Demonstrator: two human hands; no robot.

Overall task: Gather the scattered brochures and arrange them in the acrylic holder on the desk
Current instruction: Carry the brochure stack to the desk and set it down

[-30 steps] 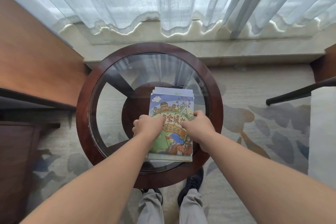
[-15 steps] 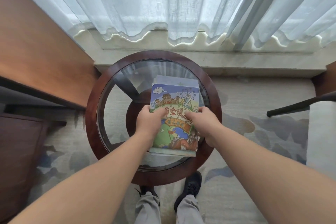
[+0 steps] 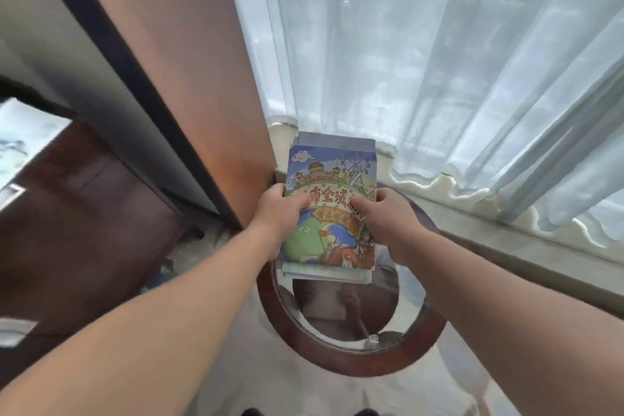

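Curtains of sheer white fabric [image 3: 439, 78] fill the window side of the room. A tall brown wooden panel [image 3: 189, 61] rises at the left, beside a dark wooden cabinet [image 3: 84, 213]. Below, a round glass-topped surface with a dark wood rim [image 3: 337, 361] stands on pale carpet [image 3: 439, 382]. No acrylic holder is in view.

Held in the air above that surface is the stack of colourful illustrated paper brochures [image 3: 329, 179], its edges slightly uneven. The left hand [image 3: 278, 213] and right hand [image 3: 385, 216] grip it at the two long sides, about halfway along. The thumbs press on the cover and the other fingers are hidden beneath, evidently pinching the stack.

The brochures are probably light, bendy and smooth-faced, so sheets could slide apart. Holding both sides with support underneath looks soundest.
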